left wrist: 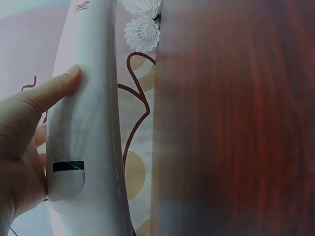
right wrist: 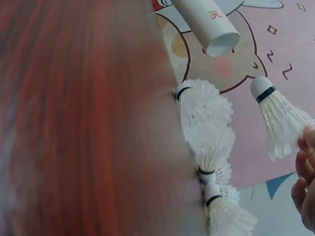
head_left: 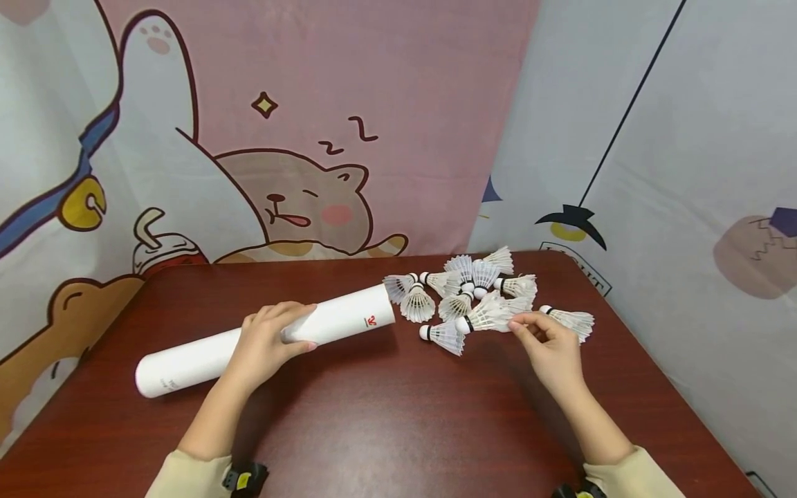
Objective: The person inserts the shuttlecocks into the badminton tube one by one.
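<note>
A long white shuttlecock tube (head_left: pixel 345 319) is gripped around its middle by my left hand (head_left: pixel 268 339), tilted with its right end higher. In the right wrist view the near end of the tube (right wrist: pixel 221 43) is uncapped. My right hand (head_left: pixel 551 349) pinches a white feather shuttlecock (head_left: pixel 488 315) by its skirt edge, its cork pointing left toward the tube. Below and behind it lie several loose shuttlecocks (head_left: pixel 417 304). One shuttlecock (head_left: pixel 445 337) lies just under the held one, and another shuttlecock (head_left: pixel 571 319) lies beside my right hand.
The dark red-brown wooden table (head_left: pixel 398 422) holds everything. Behind it hangs a cartoon-printed cloth (head_left: pixel 423 138), close to the back edge where the shuttlecocks are grouped. A grey-white printed cloth (head_left: pixel 697 194) borders the right side.
</note>
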{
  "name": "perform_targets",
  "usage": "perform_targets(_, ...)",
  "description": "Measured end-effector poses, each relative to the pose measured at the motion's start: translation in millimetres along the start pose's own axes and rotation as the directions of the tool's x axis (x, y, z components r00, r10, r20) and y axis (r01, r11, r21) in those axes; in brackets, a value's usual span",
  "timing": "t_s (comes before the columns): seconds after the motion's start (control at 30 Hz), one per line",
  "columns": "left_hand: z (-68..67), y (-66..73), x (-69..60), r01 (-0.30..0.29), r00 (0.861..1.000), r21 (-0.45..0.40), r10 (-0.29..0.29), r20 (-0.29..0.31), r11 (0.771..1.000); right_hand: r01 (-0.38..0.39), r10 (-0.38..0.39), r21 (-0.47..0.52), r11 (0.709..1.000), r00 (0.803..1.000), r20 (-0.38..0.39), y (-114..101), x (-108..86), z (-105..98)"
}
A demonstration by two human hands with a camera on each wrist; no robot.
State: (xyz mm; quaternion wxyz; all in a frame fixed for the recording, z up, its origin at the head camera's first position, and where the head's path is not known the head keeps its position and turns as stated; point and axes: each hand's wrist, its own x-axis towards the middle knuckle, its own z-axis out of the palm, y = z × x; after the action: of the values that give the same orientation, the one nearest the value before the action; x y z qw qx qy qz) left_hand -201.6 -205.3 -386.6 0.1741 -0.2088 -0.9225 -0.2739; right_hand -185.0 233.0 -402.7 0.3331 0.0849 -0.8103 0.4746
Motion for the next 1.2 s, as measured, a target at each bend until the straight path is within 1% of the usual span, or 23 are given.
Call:
perform_targets(0.13, 0.3, 6.0, -1.0, -0.026, 0.999, -0.021, 0.026, -0.023, 0.999, 0.045, -0.045, 0.036, 0.998, 0.999, -0.013, -10, 1.5, 3)
perform_targets(0.3, 0.9, 11.9, -2.9, -0.058, 0.997, -0.027, 0.057, -0.044, 0.998, 0.093, -0.090, 0.063, 0.994, 0.995, -0.035, -25, 1.9, 8)
perform_targets(0.53, -0.9, 18.7, -8.5, -0.079, 0.995, -0.036, 0.076, -0.070, 0.996, 0.181, -0.176, 0.085, 0.980, 0.982, -0.069, -64, 4.7, 14)
perform_targets(0.6, -1.4, 19.9, -10.0, -0.087, 0.993, -0.042, 0.084, -0.079, 0.995, 0.192, -0.186, 0.082, 0.978, 0.980, -0.074, -70, 5.8, 17)
perform_targets(0.73, -1.9, 21.5, -11.5, -0.104, 0.990, -0.051, 0.099, -0.098, 0.993, 0.219, -0.212, 0.112, 0.969, 0.975, -0.073, -76, 8.7, 24)
perform_targets(0.93, -1.9, 24.6, -11.7, -0.129, 0.986, -0.066, 0.120, -0.119, 0.989, 0.222, -0.218, 0.158, 0.962, 0.975, -0.040, -83, 11.1, 36)
perform_targets(1.13, -1.8, 27.3, -11.4, -0.144, 0.984, -0.065, 0.135, -0.118, 0.987, 0.196, -0.200, 0.202, 0.960, 0.980, -0.003, -89, 11.1, 48)
perform_targets(1.2, -1.6, 27.8, -11.8, -0.146, 0.984, -0.067, 0.137, -0.118, 0.987, 0.205, -0.210, 0.209, 0.956, 0.978, 0.001, -91, 10.2, 52)
